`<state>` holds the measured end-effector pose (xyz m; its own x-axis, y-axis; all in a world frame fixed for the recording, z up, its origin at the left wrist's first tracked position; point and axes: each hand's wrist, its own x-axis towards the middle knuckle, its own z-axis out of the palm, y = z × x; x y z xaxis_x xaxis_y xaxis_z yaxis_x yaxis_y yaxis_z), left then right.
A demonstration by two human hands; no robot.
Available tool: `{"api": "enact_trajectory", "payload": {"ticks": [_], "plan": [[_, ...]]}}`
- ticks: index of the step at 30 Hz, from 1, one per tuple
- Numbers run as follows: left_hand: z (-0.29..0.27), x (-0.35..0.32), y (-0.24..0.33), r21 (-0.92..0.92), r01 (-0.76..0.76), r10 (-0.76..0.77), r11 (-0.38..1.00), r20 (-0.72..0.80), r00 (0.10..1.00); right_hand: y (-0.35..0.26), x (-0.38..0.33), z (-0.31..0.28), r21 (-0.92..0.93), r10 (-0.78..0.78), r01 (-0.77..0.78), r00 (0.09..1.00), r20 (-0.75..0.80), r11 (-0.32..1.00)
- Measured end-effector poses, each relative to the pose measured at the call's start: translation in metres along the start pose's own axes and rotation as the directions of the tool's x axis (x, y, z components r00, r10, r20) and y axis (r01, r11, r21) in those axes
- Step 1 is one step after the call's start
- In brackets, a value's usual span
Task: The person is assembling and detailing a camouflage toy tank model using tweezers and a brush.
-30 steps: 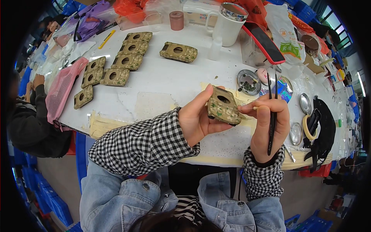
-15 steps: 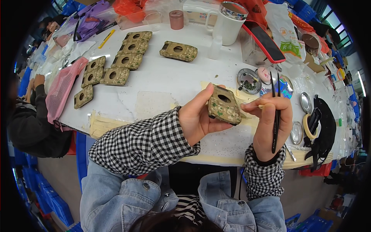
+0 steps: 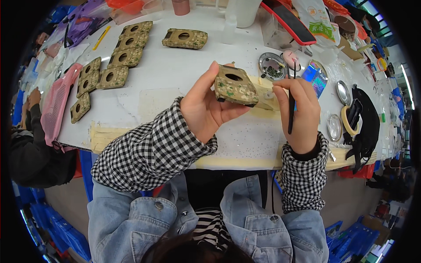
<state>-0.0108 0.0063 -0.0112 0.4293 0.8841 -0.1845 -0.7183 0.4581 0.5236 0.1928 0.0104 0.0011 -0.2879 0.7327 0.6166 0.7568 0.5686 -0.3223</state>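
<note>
My left hand [image 3: 202,107] grips a camouflage-painted model tank hull [image 3: 239,93] by its sides, tilted, with its round opening facing up. Black tweezers [image 3: 291,111] lie through the fingers of my right hand [image 3: 303,109], their tips pointing away from me. The thumb and forefinger of that hand are pinched just right of the hull, apart from it; whether a small pale stick is between them is hard to make out. Beyond the right hand stands a round clear dish [image 3: 262,66] with small dark green bits, beside a pink oval piece [image 3: 290,57].
Several similar hulls [image 3: 113,76] stand in rows at the left, and a single hull [image 3: 184,39] sits farther back. A pink mesh basket [image 3: 59,105], yellow pen [image 3: 101,38], white mug [image 3: 242,12], red-cased phone [image 3: 289,22] and black cloth item [image 3: 367,122] surround the work area. Another person's sleeve [image 3: 37,127] shows at left.
The view has shifted, so the table things sit higher and farther left. The hull is tipped differently in my left hand. My right hand has turned, and the tweezers stay in it.
</note>
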Motion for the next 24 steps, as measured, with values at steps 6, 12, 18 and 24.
{"api": "enact_trajectory", "payload": {"ticks": [6,12,18,24], "plan": [[-0.005,0.001,0.001,-0.018,0.000,0.001,1.000,0.035,0.999,-0.002,-0.023,-0.035,0.272,0.163,-0.173,0.985,0.059,0.947],[-0.004,0.001,0.001,-0.030,0.013,-0.012,0.999,0.031,0.999,0.002,-0.067,-0.059,0.532,0.449,-0.523,0.850,0.274,0.666],[-0.007,0.003,0.002,-0.033,0.017,-0.015,0.999,0.082,0.997,0.007,-0.102,-0.056,0.618,0.559,-0.612,0.768,0.313,0.495],[-0.007,0.003,0.001,-0.038,0.011,-0.007,0.999,0.104,0.995,-0.012,-0.124,-0.035,0.607,0.639,-0.569,0.759,0.127,0.555]]}}
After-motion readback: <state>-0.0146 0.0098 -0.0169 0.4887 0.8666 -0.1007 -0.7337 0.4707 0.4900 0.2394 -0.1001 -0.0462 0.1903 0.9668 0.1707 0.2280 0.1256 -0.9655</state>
